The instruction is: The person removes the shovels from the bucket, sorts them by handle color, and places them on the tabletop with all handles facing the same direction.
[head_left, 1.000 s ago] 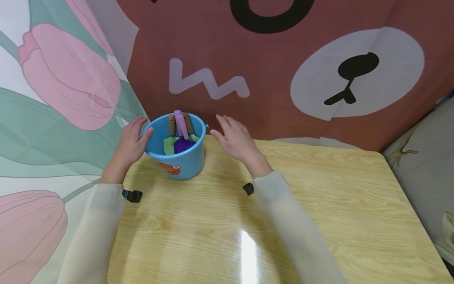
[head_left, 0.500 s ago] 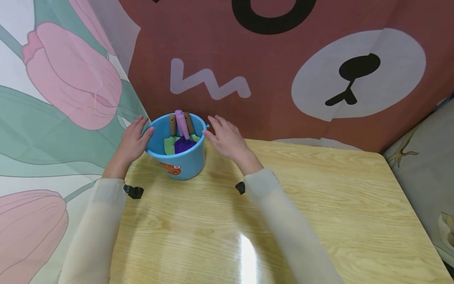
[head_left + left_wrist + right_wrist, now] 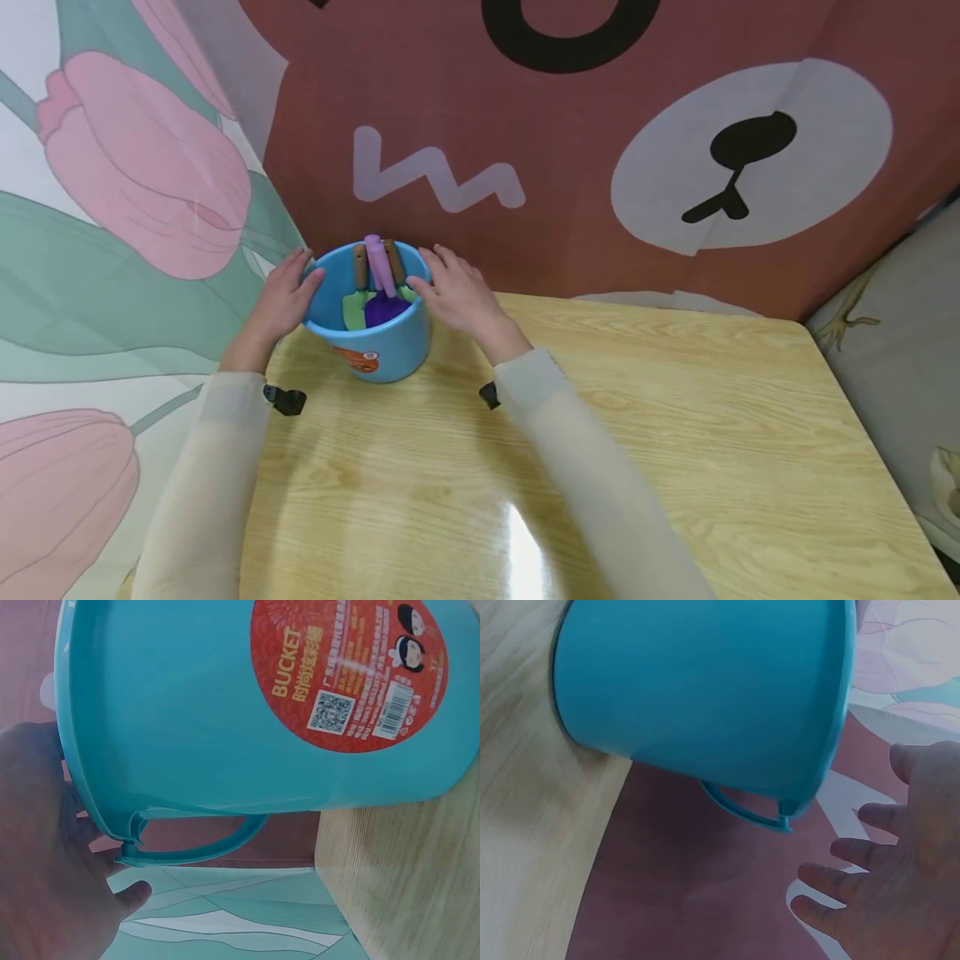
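A blue bucket (image 3: 397,350) with a red label (image 3: 349,675) stands upright at the table's back left. Inside lean a purple toy shovel (image 3: 386,310) with a lilac handle and green toy shovels (image 3: 355,312) with brown handles. My left hand (image 3: 279,300) is at the left of the rim, fingers extended along its outer side; some are hidden behind the bucket in the left wrist view. On the other side, my right hand (image 3: 467,300) is held beside the right of the rim with fingers spread. The right wrist view shows a gap between those fingers and the bucket.
The wood-grain table (image 3: 675,450) extends to the right and front. Behind it rises a brown printed backdrop (image 3: 570,167), with a tulip-patterned one (image 3: 150,167) close on the left. The bucket's handle (image 3: 202,851) hangs down its far side.
My right hand has moved left, up to the right side of the bucket's rim. The left hand and the bucket have stayed nearly in place.
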Tool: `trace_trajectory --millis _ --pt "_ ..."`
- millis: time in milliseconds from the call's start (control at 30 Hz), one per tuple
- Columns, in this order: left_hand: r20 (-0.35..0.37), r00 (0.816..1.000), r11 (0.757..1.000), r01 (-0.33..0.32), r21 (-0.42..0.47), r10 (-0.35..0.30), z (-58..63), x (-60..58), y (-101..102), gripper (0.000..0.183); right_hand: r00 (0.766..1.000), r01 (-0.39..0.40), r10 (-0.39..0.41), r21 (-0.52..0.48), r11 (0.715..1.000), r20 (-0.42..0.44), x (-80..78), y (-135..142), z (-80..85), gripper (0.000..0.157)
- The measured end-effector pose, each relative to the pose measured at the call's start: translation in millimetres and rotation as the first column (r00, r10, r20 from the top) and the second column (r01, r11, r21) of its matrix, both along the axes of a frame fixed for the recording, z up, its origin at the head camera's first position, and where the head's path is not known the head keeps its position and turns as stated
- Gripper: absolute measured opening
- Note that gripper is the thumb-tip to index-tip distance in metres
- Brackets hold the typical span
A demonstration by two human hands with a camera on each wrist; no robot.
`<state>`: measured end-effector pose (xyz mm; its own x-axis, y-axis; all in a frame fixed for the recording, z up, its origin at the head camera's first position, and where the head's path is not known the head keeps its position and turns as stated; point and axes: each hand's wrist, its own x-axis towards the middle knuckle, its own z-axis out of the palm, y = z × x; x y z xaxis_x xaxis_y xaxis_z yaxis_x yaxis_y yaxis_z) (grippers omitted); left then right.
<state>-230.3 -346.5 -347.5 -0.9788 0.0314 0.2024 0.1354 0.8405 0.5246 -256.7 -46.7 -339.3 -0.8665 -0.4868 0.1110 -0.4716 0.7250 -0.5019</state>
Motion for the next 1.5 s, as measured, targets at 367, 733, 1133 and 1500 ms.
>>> trace_trajectory --millis 367,733,1133,1500 --pt "0.069 0.998 1.000 0.004 -0.001 -0.004 -3.5 -2.9 -6.1 0.069 1.000 0.000 0.000 0.012 1.000 0.008 -4.5 -17.1 -10.4 0.069" --pt "0.098 0.995 1.000 0.007 0.020 -0.009 -1.4 -2.8 -4.3 0.068 0.999 0.012 -0.012 0.007 1.000 0.040 -9.8 -25.7 -16.2 0.067" --pt "0.165 0.986 1.000 0.005 0.011 -0.007 -7.3 -4.2 -2.3 0.065 0.998 0.027 -0.030 0.054 0.998 0.060 -12.5 -30.8 -24.3 0.069" --pt "0.204 0.979 0.999 0.024 -0.033 -0.016 -7.7 -1.3 -2.9 0.065 0.997 0.009 -0.014 0.060 0.998 0.074 -11.9 -31.7 -30.1 0.067"
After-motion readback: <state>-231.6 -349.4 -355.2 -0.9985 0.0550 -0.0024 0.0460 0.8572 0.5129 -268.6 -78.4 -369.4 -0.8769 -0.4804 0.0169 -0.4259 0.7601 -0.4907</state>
